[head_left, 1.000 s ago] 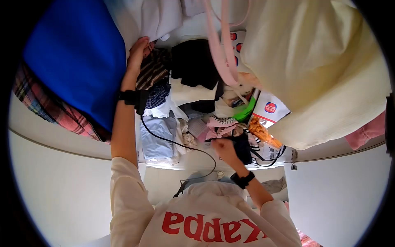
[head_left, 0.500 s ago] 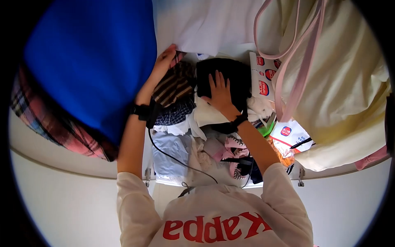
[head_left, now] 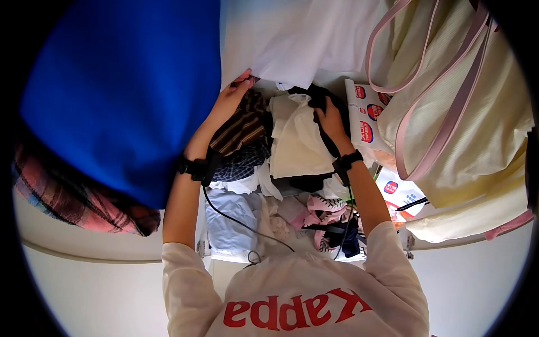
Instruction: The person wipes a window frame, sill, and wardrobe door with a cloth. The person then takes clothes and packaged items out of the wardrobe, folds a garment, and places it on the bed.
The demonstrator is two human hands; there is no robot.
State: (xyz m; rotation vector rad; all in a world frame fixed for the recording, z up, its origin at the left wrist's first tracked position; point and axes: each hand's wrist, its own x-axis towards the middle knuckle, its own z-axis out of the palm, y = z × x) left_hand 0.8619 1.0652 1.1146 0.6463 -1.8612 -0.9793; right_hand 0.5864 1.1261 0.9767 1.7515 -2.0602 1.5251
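A stack of folded clothes lies inside the cabinet, with a cream garment (head_left: 300,143) on top in the middle. My right hand (head_left: 332,122) grips a black garment (head_left: 317,96) at the right and back of the cream one, fingers curled into its cloth. My left hand (head_left: 231,101) is at the back of the left pile, its fingers closed on the edge of a red plaid garment (head_left: 254,81). Under my left wrist are a brown striped garment (head_left: 240,132) and a dark blue checked one (head_left: 242,162). Both wrists wear black bands.
Blue (head_left: 123,95), white (head_left: 292,39) and cream-yellow clothes (head_left: 466,129) hang around the opening. A pink strap (head_left: 435,151) dangles at the right, beside a white printed box (head_left: 365,118). Light-blue cloth (head_left: 230,219) and pink items (head_left: 323,205) lie in front. Thin cables run from my wrists.
My right hand has gone from lying flat on the black garment to gripping it farther right. The black cloth has shifted back and right, exposing more cream garment. My left hand has moved slightly right.
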